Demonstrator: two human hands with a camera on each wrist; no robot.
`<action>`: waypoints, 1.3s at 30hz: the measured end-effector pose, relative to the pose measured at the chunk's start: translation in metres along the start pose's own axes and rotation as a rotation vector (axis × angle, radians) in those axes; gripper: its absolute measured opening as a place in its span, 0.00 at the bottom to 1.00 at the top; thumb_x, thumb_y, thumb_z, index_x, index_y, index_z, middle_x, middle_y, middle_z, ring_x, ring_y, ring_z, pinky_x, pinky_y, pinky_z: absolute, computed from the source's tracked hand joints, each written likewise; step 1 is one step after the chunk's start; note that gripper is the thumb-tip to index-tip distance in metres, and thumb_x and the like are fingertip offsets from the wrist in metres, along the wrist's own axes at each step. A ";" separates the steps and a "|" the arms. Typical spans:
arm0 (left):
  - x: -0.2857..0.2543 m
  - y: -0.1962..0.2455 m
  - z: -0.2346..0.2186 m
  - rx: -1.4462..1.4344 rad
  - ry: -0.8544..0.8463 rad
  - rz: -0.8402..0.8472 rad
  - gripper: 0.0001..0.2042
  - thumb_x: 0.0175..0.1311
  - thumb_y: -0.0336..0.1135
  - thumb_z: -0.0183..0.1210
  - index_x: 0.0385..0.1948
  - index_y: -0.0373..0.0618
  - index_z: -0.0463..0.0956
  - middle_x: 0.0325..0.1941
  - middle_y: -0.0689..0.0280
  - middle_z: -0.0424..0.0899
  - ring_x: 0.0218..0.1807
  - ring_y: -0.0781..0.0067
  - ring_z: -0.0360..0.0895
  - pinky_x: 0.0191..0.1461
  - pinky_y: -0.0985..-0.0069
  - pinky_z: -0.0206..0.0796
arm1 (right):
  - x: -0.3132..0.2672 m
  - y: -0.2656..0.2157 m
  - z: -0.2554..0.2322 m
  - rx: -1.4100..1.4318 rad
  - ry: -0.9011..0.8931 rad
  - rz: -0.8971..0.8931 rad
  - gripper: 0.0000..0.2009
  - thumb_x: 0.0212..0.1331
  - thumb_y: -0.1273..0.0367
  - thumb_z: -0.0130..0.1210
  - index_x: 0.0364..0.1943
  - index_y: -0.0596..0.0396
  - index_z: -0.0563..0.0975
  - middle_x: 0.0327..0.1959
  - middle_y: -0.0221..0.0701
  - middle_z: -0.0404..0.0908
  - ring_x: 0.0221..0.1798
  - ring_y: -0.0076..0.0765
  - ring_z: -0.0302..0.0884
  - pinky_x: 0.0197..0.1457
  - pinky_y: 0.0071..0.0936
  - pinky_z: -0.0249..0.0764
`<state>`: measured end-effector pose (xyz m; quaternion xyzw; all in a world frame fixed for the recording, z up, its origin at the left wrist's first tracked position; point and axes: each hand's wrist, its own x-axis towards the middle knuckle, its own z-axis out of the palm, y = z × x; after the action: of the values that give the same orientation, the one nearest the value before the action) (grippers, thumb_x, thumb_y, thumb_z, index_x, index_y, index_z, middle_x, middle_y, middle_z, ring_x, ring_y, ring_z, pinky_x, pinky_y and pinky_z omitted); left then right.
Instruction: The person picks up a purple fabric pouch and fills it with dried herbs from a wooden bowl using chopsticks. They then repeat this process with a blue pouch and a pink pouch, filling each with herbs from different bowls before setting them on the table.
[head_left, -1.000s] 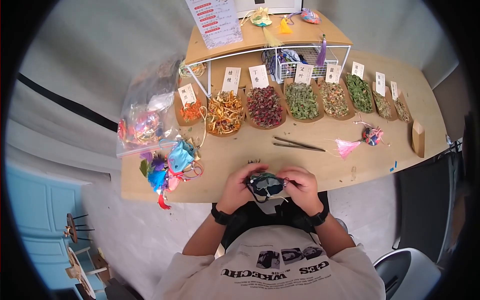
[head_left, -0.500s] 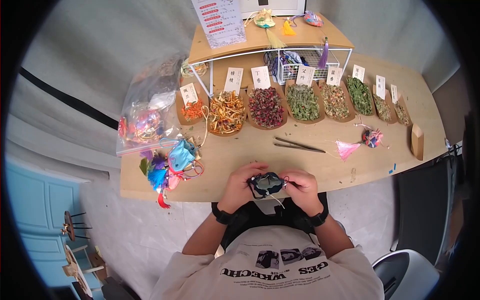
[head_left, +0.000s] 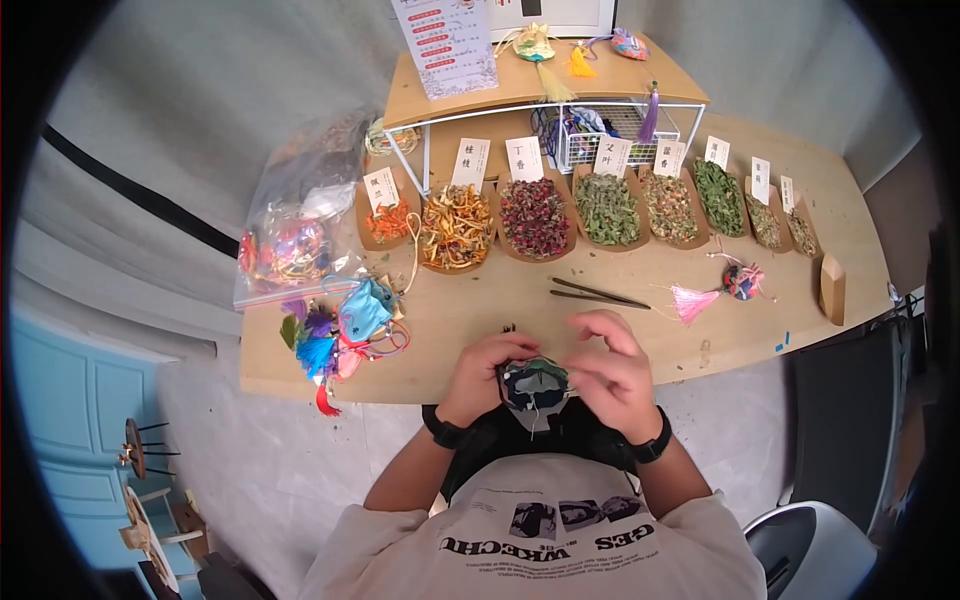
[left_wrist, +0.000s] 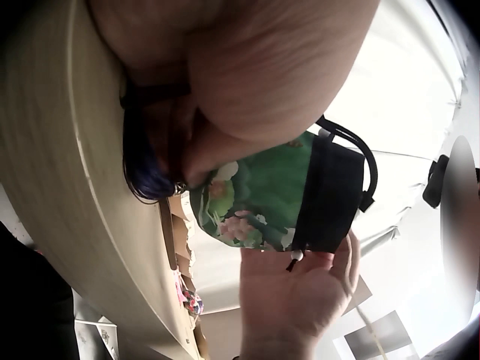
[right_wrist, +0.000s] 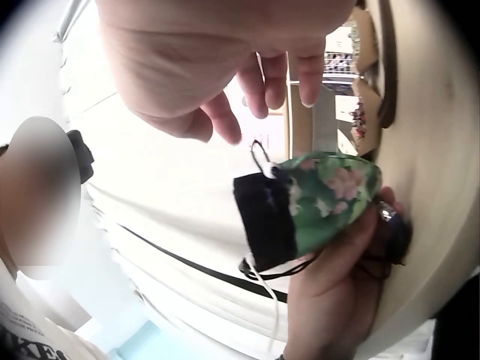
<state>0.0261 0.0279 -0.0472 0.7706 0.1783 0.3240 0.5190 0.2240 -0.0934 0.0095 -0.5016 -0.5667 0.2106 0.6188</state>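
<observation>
A small drawstring pouch, green with pink flowers and a black top band, is held by my left hand over the table's near edge. Its mouth is spread and faces up in the head view. Black cord loops and a pale string hang from the band. In the left wrist view a dark blue tassel hangs at the pouch's base, by the left fingers. My right hand is just right of the pouch with loosely bent, parted fingers. In the right wrist view these fingers are apart from the pouch, with nothing in them.
Labelled paper trays of dried herbs, such as the dark red buds, line the table's middle. Tweezers and a pink-tasselled sachet lie nearer me. Colourful pouches and a clear plastic bag are at left. A wooden stand rises behind.
My right hand has let go of the cord at the pouch's right side and lifted away, its fingers spreading. The pouch's mouth has widened and tipped toward the head camera.
</observation>
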 end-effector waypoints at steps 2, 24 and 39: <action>-0.001 -0.001 0.001 -0.032 0.014 -0.019 0.13 0.51 0.21 0.68 0.40 0.36 0.84 0.49 0.56 0.88 0.47 0.61 0.86 0.52 0.71 0.76 | 0.010 -0.014 0.001 -0.172 -0.174 -0.178 0.08 0.49 0.77 0.64 0.35 0.56 0.86 0.61 0.45 0.77 0.60 0.56 0.74 0.60 0.42 0.73; -0.013 -0.021 0.000 -0.067 0.131 -0.128 0.13 0.59 0.18 0.66 0.46 0.37 0.84 0.45 0.61 0.90 0.48 0.71 0.86 0.56 0.74 0.76 | 0.013 0.054 -0.031 -1.040 0.034 0.229 0.11 0.49 0.73 0.66 0.39 0.55 0.82 0.43 0.38 0.80 0.50 0.52 0.76 0.55 0.45 0.72; -0.015 -0.017 -0.012 -0.053 0.270 -0.140 0.12 0.59 0.19 0.65 0.45 0.37 0.84 0.41 0.61 0.89 0.43 0.70 0.86 0.49 0.75 0.76 | 0.000 -0.014 -0.065 -0.363 0.273 0.445 0.06 0.57 0.79 0.69 0.36 0.64 0.83 0.25 0.23 0.82 0.28 0.14 0.75 0.32 0.16 0.71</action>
<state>0.0082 0.0335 -0.0648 0.6918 0.2911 0.3924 0.5317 0.2794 -0.1242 0.0310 -0.7393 -0.3829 0.1669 0.5282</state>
